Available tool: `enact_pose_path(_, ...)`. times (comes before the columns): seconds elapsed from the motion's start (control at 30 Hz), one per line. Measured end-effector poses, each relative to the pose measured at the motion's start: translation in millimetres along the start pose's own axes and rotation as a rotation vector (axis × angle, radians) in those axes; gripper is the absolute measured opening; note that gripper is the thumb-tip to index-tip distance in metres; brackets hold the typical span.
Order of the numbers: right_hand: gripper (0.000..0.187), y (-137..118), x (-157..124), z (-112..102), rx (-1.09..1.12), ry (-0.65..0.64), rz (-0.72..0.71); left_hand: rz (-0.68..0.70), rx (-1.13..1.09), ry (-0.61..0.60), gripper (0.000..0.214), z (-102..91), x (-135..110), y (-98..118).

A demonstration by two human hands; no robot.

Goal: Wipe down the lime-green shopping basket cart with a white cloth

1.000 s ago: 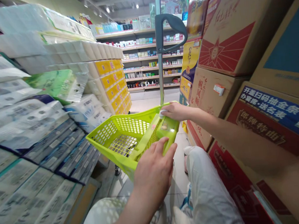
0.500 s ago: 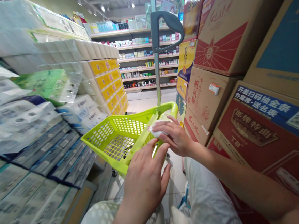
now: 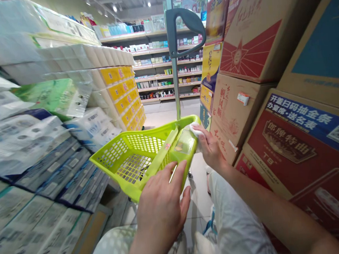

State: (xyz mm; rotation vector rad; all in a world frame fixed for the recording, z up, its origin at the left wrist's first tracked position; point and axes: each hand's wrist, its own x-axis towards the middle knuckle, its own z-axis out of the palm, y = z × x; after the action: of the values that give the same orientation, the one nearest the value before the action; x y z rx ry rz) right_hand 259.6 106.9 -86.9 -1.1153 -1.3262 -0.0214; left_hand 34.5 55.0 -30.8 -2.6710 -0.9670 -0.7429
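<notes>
A lime-green shopping basket [image 3: 157,164] with slotted walls is fixed to a metal pole. A divider crosses it, and a small clear-covered section [image 3: 185,141] lies at its right end. My left hand [image 3: 163,201] has its fingers hooked over the basket's near edge, thumb hanging apart below; a thin shiny strip shows between two fingers. At the basket's right rim, my right hand [image 3: 210,147] clasps a crumpled white cloth [image 3: 197,131] and presses it against the rim. Its fingertips are partly hidden by the cloth.
A grey looped handle [image 3: 172,34] is mounted on the upright pole [image 3: 176,91]. Packs of paper rolls [image 3: 42,139] are piled at left. Cartons [image 3: 292,145] rise close on my right. Stocked shelves [image 3: 153,68] stand at the back.
My right hand has moved right with the white cloth, from over the clear-covered section to the outer rim. My left hand stays at the near edge, slightly shifted.
</notes>
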Motion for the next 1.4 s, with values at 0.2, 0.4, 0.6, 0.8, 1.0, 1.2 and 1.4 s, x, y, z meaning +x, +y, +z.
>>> enact_pose_path(0.2,0.039,-37,-51,12,0.060,-0.051,-0.135,0.021,0.004,0.027,0.053,1.6,-1,-2)
enact_pose_path(0.4,0.059,-48,-107,31,0.058,-0.065,-0.041,0.034,0.015,0.028,0.054,1.1,-2,-3)
enact_pose_path(0.6,0.058,-47,-112,46,0.064,-0.005,0.055,0.036,0.017,-0.015,0.057,-1.3,-2,-4)
enact_pose_path(0.8,0.046,-39,-64,40,0.134,0.108,0.141,0.051,0.009,-0.026,0.061,0.5,0,-5)
enact_pose_path(1.0,0.045,-64,-90,40,0.153,0.059,0.069,0.041,0.047,-0.013,0.060,1.2,0,-4)
enact_pose_path(1.2,0.038,-51,-70,25,0.073,-0.098,-0.206,0.060,0.028,0.010,0.056,-0.4,1,-6)
enact_pose_path(1.4,0.033,-26,-12,11,0.099,-0.132,-0.073,0.034,0.067,0.012,0.056,2.2,3,-5)
